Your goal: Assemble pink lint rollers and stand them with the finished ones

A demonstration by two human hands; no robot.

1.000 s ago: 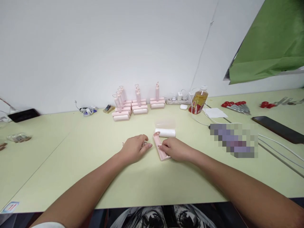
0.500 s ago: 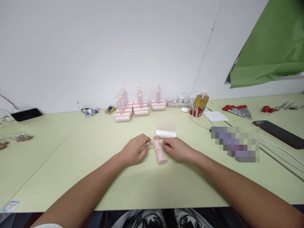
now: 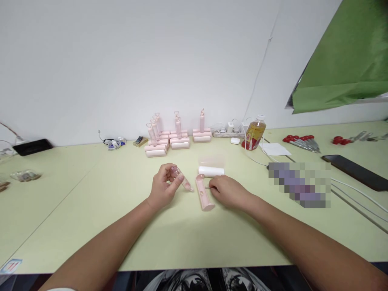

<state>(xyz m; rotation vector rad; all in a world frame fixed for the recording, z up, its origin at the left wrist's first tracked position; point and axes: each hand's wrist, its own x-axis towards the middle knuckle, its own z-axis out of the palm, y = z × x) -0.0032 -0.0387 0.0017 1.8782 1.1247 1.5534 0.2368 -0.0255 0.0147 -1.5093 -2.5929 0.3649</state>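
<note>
My left hand (image 3: 162,188) is closed round a small pink handle piece (image 3: 183,180), lifted a little off the pale green table (image 3: 100,202), its tip pointing down right. My right hand (image 3: 228,191) rests on the table, fingers pinched on a thin metal pin (image 3: 207,187) beside a pink half-round roller cover (image 3: 203,192) that lies lengthwise between my hands. Just behind the cover lies a white roll (image 3: 211,171) with a translucent cover (image 3: 211,159) behind it.
Several assembled pink lint rollers (image 3: 176,135) stand at the back by the wall. To the right are a power strip (image 3: 228,129), an amber bottle (image 3: 254,132), white paper, red-handled tools (image 3: 300,140) and a black phone (image 3: 355,165). Cables run at the right; a black device (image 3: 29,146) lies far left.
My left hand has lifted the pink handle piece off the table and drawn it away from the cover. My right hand let go of the cover and pinched the pin.
</note>
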